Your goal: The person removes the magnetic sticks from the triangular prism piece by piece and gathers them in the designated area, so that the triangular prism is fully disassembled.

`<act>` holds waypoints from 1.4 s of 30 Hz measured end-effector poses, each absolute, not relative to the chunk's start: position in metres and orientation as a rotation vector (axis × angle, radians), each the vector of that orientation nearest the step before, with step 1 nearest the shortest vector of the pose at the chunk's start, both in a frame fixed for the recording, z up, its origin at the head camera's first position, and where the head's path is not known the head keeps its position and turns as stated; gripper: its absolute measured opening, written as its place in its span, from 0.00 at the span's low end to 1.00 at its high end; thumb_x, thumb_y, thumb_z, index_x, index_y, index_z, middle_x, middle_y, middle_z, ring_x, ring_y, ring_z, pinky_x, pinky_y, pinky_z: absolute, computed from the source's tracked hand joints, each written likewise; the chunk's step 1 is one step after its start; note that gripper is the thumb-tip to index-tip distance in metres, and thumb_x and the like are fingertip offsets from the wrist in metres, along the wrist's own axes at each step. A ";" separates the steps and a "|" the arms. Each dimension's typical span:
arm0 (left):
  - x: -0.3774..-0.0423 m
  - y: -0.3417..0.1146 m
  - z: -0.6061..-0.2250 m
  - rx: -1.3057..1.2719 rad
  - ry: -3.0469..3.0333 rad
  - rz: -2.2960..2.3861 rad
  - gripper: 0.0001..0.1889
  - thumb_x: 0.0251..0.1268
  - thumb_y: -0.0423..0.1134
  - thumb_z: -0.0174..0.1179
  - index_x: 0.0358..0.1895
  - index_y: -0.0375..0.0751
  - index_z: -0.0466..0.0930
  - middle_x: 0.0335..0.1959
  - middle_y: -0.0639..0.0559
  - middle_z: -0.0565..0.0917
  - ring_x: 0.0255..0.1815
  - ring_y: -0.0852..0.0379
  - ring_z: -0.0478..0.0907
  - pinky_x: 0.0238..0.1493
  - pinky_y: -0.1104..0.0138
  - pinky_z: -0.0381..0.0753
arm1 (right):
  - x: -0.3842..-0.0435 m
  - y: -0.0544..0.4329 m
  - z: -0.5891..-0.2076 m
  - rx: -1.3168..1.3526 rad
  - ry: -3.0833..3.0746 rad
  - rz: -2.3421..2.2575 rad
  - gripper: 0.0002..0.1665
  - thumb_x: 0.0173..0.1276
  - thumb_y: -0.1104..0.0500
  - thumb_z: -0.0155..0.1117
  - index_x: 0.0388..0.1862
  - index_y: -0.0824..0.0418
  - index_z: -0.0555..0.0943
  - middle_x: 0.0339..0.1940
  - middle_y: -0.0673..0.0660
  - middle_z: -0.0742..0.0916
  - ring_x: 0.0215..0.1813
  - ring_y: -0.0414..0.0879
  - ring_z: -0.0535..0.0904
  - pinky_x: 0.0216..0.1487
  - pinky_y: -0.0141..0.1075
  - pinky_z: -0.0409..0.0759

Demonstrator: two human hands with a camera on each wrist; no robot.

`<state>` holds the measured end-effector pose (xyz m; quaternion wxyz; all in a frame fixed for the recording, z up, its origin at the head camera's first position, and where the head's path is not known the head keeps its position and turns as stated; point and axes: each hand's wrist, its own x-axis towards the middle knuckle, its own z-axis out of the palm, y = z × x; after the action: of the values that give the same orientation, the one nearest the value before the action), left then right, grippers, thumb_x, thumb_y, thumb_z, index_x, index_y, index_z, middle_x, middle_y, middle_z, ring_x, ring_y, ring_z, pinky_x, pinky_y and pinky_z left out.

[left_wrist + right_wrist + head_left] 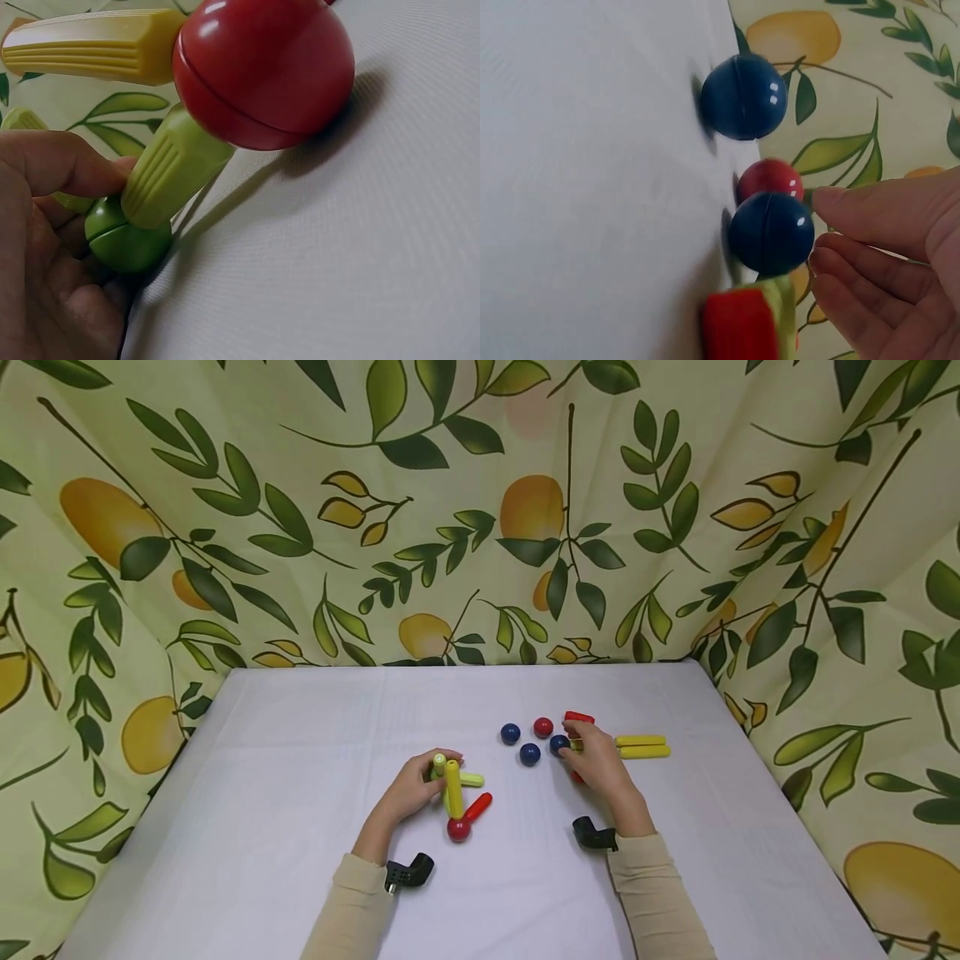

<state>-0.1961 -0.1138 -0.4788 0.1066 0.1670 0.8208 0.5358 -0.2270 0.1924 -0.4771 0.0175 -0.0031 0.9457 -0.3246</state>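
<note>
My left hand point(412, 787) pinches a ball-and-rod build, thumb against a light green rod point(176, 169) beside a green ball point(129, 236). A red ball point(266, 71) joins that rod and a raised yellow rod point(453, 789). A short red rod point(478, 807) slants away from the same ball. Over to the right, my right hand point(600, 764) has thumb and fingers reaching down at a blue ball point(771, 232), fingertips right at its edge. Beneath that hand, one red rod point(739, 322) and a light green rod point(784, 300) are partly hidden.
Two more blue balls point(529, 753) and a loose red ball point(543, 727) lie left of the right hand. Behind the hand is a red rod point(579, 717); two yellow rods point(643, 751) lie to its right. Patterned fabric point(450, 568) surrounds the white table point(262, 827).
</note>
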 end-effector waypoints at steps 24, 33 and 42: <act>-0.214 -0.118 -0.523 0.519 2.519 1.611 0.20 0.60 0.29 0.56 0.57 0.38 0.76 0.53 0.45 0.82 0.57 0.47 0.76 0.63 0.48 0.70 | -0.222 0.071 -0.463 -1.031 2.641 -1.155 0.21 0.70 0.63 0.56 0.61 0.60 0.75 0.56 0.53 0.82 0.53 0.45 0.80 0.55 0.35 0.79; -0.211 -0.116 -0.521 0.474 2.546 1.563 0.17 0.61 0.29 0.55 0.54 0.33 0.76 0.51 0.43 0.82 0.51 0.50 0.76 0.62 0.51 0.72 | -0.219 0.061 -0.465 -1.082 2.672 -1.122 0.17 0.69 0.63 0.58 0.55 0.55 0.80 0.51 0.50 0.84 0.48 0.41 0.79 0.54 0.32 0.79; -0.212 -0.114 -0.518 0.495 2.489 1.601 0.20 0.62 0.26 0.53 0.59 0.33 0.74 0.55 0.40 0.79 0.57 0.46 0.74 0.64 0.49 0.69 | -0.218 0.066 -0.475 -0.909 2.746 -1.296 0.12 0.66 0.63 0.61 0.49 0.58 0.81 0.45 0.52 0.86 0.44 0.42 0.83 0.46 0.29 0.82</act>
<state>-0.2122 -0.1142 -0.5177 0.0705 0.1644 0.8274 0.5323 -0.2180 0.0655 -0.4752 -0.0139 -0.2869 0.8662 -0.4089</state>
